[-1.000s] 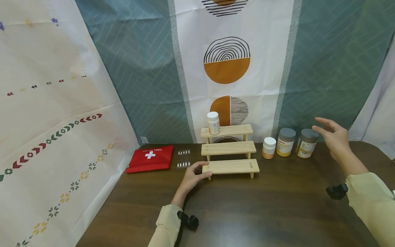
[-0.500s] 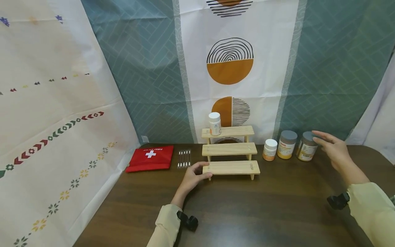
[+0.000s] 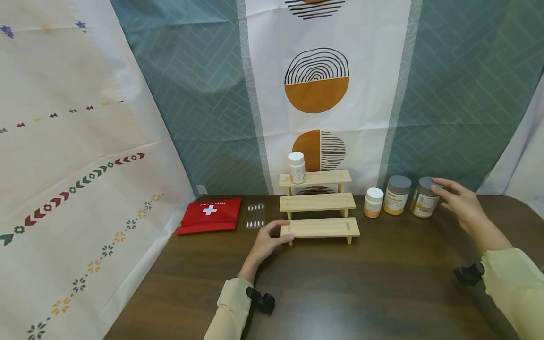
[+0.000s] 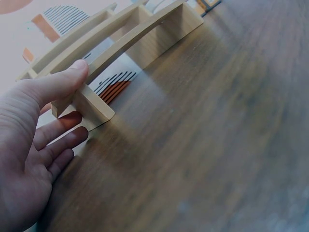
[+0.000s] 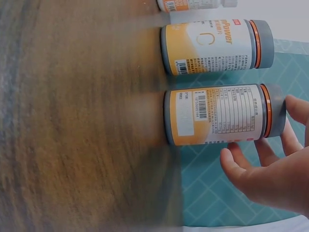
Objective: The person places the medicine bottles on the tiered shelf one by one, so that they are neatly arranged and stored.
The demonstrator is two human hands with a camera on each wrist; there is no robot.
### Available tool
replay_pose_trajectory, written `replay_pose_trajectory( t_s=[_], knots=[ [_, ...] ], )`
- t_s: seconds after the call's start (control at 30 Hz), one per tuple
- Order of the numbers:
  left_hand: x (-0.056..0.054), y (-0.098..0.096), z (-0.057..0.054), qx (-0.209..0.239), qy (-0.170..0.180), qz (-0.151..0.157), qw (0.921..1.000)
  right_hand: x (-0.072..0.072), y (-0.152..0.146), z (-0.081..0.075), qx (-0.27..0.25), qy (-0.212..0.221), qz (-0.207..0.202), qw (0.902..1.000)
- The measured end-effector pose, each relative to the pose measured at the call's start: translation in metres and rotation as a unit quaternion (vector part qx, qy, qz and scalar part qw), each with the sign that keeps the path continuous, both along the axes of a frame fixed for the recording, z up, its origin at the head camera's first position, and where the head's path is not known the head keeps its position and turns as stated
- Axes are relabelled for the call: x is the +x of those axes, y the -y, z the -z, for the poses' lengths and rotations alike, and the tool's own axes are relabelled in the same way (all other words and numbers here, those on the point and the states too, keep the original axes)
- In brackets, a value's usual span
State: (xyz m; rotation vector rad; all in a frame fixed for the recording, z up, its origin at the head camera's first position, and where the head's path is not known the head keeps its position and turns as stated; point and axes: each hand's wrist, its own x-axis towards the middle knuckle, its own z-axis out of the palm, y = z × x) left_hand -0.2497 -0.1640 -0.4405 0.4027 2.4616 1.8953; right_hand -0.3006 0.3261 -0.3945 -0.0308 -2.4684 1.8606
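Observation:
A pale wooden three-step riser stands on the brown table. My left hand grips the left end of its lowest step. In the left wrist view the thumb lies along the step's front edge, other fingers beside its leg. A grey-lidded jar with a yellow and white label stands upright at the right. My right hand reaches in from its right, fingers spread loosely. In the right wrist view one fingertip is right at the jar's lid; another finger runs partly hidden behind it.
A matching grey-lidded jar and a small white-capped bottle stand left of that jar. Another white-capped bottle stands on the top step. A red first aid kit and a pack of cotton swabs lie left.
My right hand has come down and in from above the right jar, its fingertips now at the lid. The left hand keeps its grip on the riser. The head view has shifted slightly.

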Motion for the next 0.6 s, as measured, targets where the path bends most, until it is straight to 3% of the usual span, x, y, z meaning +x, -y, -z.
replay_pose_trajectory(
  t_s=[0.3,0.6],
  knots=[
    [-0.0004,-0.0028,-0.0005,0.006,0.002,-0.006,1.0000,-0.0031,0.0032,0.0003,0.063,0.019,0.018,0.9976],
    [-0.0003,-0.0012,-0.0009,0.005,-0.002,-0.001,1.0000,-0.0040,0.0028,0.0014,0.072,0.013,0.016,0.9972]
  ],
)
